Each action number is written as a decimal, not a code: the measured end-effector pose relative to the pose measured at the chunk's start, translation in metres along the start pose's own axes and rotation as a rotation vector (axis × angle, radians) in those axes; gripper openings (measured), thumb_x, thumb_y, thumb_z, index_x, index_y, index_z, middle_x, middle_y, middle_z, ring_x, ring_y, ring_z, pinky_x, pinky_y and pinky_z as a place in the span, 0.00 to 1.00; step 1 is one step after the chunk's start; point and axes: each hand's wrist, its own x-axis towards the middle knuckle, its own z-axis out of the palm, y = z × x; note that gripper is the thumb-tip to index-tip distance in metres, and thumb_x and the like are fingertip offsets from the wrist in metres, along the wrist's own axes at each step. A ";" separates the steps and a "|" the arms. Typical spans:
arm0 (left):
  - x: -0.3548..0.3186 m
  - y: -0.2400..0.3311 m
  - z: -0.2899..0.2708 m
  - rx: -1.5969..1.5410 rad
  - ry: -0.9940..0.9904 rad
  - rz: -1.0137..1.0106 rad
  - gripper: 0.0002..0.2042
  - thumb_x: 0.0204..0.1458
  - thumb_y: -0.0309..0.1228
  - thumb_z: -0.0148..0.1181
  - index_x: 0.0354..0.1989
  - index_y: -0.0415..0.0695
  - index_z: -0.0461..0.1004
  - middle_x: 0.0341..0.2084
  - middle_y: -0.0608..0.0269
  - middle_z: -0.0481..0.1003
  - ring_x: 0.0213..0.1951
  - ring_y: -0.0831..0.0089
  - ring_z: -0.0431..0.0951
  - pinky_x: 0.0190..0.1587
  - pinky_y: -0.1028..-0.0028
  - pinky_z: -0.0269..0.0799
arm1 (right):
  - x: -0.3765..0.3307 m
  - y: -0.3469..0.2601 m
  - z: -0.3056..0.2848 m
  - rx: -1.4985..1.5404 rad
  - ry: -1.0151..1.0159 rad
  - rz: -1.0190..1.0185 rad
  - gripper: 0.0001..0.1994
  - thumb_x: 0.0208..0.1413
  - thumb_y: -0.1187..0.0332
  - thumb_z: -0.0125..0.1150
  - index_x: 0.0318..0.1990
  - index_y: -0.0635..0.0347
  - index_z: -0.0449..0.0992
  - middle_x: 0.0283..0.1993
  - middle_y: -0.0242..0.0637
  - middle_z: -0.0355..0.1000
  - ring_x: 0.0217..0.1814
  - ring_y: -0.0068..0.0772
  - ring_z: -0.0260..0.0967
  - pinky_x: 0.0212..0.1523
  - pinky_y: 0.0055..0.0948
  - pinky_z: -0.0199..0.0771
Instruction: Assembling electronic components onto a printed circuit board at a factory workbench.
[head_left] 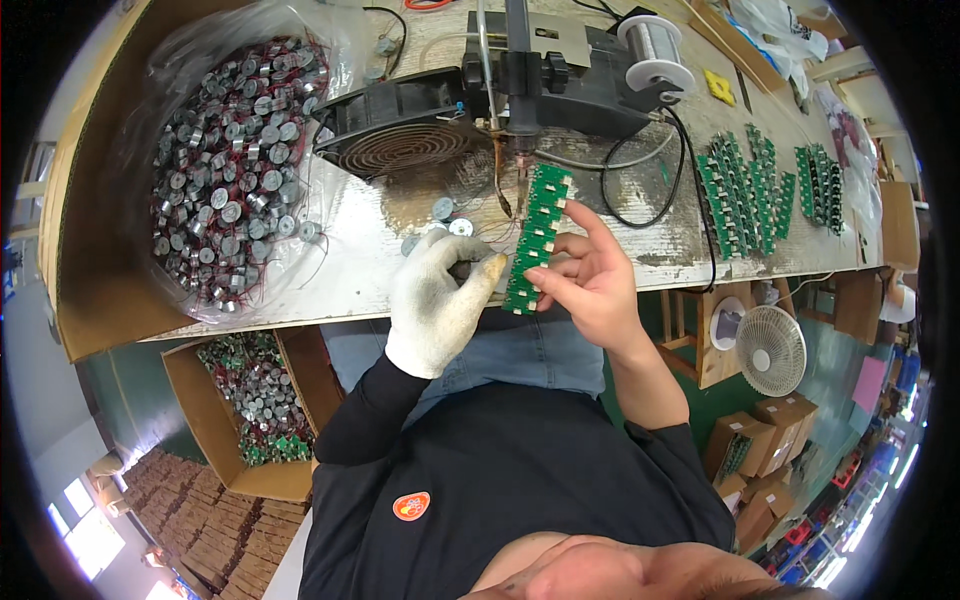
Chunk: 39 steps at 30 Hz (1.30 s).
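Observation:
My right hand (590,270), bare, grips a long green circuit board strip (538,240) between thumb and fingers. The strip stands nearly upright in view, with small pale connectors along it. My left hand (435,300), in a white glove, is closed beside the strip's lower left edge, thumb and forefinger pressed together. Whatever lies in those fingers is mostly hidden. Just above the strip's top left stands the soldering iron (521,170) on its upright holder. Several small round silver parts with thin wires (443,208) lie on the worktable (350,270) beyond my left hand.
A plastic-lined box (110,230) of silver parts with red wires stands at left. Behind the iron sit a black fan (400,140) and a solder wire spool (655,52). Green board strips (740,195) lie at right. Below left is an open carton (235,480); cables (690,170) loop across the table.

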 end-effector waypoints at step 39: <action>0.015 -0.002 0.006 -0.399 -0.129 -0.286 0.07 0.47 0.26 0.62 0.27 0.33 0.76 0.21 0.62 0.75 0.26 0.81 0.73 0.29 0.79 0.69 | 0.002 0.004 0.000 0.016 -0.003 -0.061 0.36 0.51 0.83 0.60 0.67 0.62 0.49 0.45 0.44 0.72 0.33 0.20 0.72 0.28 0.18 0.74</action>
